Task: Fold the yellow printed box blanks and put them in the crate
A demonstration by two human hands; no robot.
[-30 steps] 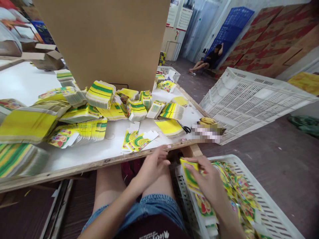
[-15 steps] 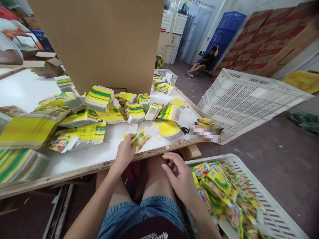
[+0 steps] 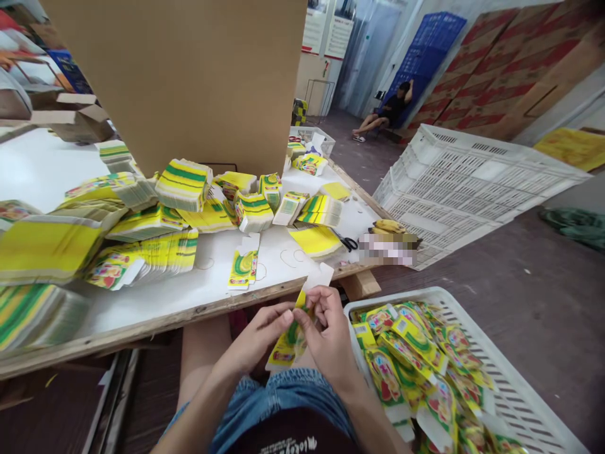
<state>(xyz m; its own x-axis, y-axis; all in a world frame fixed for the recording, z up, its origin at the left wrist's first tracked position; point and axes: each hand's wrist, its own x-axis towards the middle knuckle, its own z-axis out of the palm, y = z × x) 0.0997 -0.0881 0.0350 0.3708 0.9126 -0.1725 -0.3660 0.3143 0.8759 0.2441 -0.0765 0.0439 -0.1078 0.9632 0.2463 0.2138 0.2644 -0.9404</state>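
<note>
Over my lap, both hands hold one yellow and green printed carton (image 3: 282,352), its white flap pointing up toward the table edge. My left hand (image 3: 258,334) grips its left side between thumb and fingers. On the other side my right hand (image 3: 328,331) pinches it near the upper part, fingers curled. Another carton (image 3: 243,267) with a white flap lies flat on the white table (image 3: 212,290), just beyond my hands. Behind it are several stacks of flat cartons (image 3: 184,184). To my right a white plastic basket (image 3: 442,295) holds many folded cartons (image 3: 411,343).
Black-handled scissors (image 3: 350,243) and bananas (image 3: 388,227) lie at the table's right end. A tall cardboard panel (image 3: 189,82) stands behind the stacks. White crates (image 3: 463,183) are piled on the right. A person (image 3: 397,107) sits far back by blue crates (image 3: 428,57).
My left hand has drawn a carton from the table edge to my lap, and my right hand has moved up to grip it too. One carton now lies uncovered on the table.
</note>
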